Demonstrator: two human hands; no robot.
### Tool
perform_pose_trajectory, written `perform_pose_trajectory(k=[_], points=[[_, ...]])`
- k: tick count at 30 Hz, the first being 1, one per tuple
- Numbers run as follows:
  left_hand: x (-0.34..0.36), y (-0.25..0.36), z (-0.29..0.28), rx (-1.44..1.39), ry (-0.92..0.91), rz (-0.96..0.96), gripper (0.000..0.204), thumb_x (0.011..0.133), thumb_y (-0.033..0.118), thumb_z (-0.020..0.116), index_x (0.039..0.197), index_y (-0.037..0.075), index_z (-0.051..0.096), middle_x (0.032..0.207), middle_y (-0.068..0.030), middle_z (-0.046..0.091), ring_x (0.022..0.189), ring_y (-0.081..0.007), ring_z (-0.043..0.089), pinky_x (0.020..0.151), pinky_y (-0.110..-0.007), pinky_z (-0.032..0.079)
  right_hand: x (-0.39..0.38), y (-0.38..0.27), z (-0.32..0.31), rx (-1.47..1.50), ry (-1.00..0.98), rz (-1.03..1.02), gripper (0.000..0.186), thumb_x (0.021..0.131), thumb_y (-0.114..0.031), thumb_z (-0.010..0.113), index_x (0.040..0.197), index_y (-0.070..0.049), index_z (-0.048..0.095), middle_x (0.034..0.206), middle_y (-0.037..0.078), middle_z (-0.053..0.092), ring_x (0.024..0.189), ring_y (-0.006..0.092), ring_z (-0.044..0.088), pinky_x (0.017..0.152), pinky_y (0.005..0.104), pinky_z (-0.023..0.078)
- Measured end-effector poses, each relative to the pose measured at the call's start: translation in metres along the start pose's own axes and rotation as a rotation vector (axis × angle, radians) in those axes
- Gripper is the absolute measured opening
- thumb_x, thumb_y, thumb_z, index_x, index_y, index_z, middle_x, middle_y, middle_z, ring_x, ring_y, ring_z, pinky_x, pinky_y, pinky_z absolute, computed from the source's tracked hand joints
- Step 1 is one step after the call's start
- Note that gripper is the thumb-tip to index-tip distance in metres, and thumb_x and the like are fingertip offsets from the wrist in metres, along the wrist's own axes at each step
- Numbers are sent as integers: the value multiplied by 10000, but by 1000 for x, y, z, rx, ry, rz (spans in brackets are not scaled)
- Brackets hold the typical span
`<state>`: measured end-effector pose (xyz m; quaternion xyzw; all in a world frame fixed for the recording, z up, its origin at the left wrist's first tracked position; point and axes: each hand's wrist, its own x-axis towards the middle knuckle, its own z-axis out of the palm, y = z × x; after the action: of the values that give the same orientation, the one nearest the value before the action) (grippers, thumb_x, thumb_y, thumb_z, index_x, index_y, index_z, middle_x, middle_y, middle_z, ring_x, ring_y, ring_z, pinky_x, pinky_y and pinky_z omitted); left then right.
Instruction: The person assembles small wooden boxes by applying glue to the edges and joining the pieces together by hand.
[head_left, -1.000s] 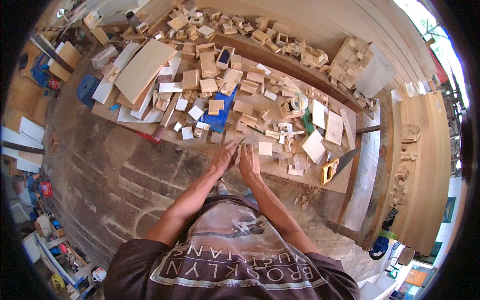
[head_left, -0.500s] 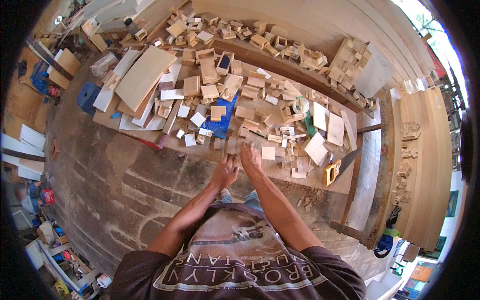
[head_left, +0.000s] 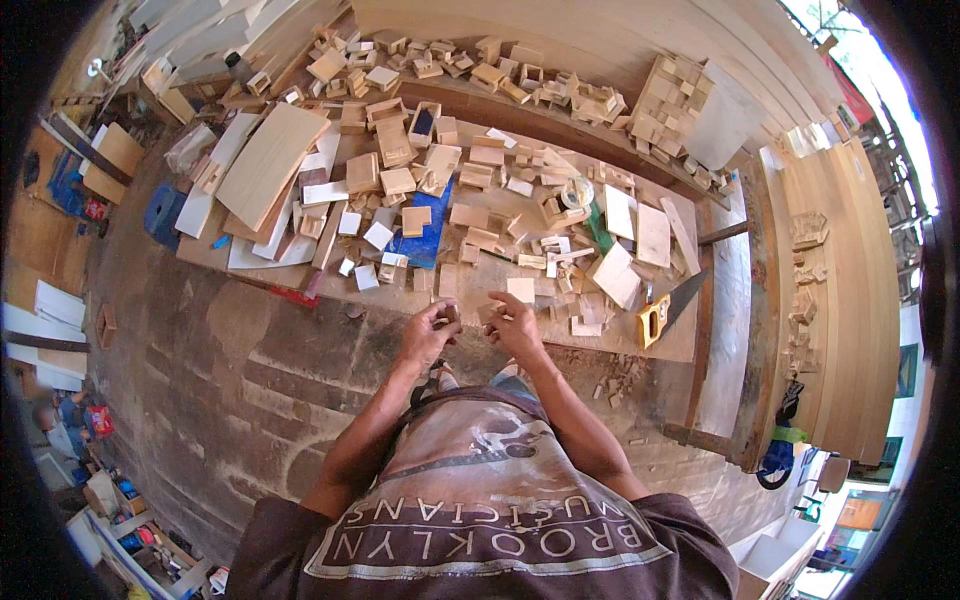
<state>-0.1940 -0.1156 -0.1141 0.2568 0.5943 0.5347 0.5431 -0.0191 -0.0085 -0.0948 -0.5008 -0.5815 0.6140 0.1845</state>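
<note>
Just off the near edge of a cluttered worktable (head_left: 385,300), my left hand (head_left: 427,335) is closed, with a small brownish bit at its fingertips that I cannot make out. My right hand (head_left: 516,327) faces it across a narrow gap, thumb and fingers pinched on a small pale wooden piece (head_left: 489,312). A square wooden block (head_left: 520,290) lies on the table just beyond my right hand. Farther in are small wooden boxes (head_left: 396,181), a cut block (head_left: 416,221) on a blue sheet (head_left: 428,245), and white square pieces (head_left: 378,236).
A yellow-handled handsaw (head_left: 655,320) lies at the table's right front. Clear tape (head_left: 577,193) sits among offcuts. Stacked boards (head_left: 272,165) fill the left end, with a blue stool (head_left: 165,214) beside them. More blocks line the back ledge (head_left: 480,105). Wood scraps (head_left: 620,380) litter the floor.
My hands, close together at the table edge before, have drawn apart and turned, showing the small pieces at the fingertips. The whole view has shifted slightly.
</note>
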Motion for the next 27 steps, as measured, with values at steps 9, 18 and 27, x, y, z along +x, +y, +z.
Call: perform_pose_trajectory(k=[9, 18, 27], points=[[13, 36, 62, -282, -186, -159, 348, 947, 165, 672, 1287, 107, 623, 968, 35, 667, 803, -58, 589, 667, -224, 481, -42, -34, -48, 485, -24, -73, 375, 937, -89, 649, 1298, -9, 586, 962, 34, 638, 814, 103, 597, 680, 246, 483], [16, 62, 92, -406, -280, -79, 348, 949, 97, 648, 1296, 104, 621, 977, 27, 663, 771, -69, 586, 662, -216, 477, -26, -52, -77, 430, -121, -81, 381, 930, -100, 676, 1288, -2, 591, 850, 17, 617, 728, 80, 543, 633, 237, 448], [16, 85, 107, -270, -246, 21, 440, 906, 49, 691, 1335, 55, 592, 943, 6, 671, 757, -64, 596, 656, -220, 488, -10, -72, -103, 448, -245, -86, 349, 903, -89, 713, 1218, 13, 604, 808, 26, 634, 691, 86, 549, 603, 242, 443]])
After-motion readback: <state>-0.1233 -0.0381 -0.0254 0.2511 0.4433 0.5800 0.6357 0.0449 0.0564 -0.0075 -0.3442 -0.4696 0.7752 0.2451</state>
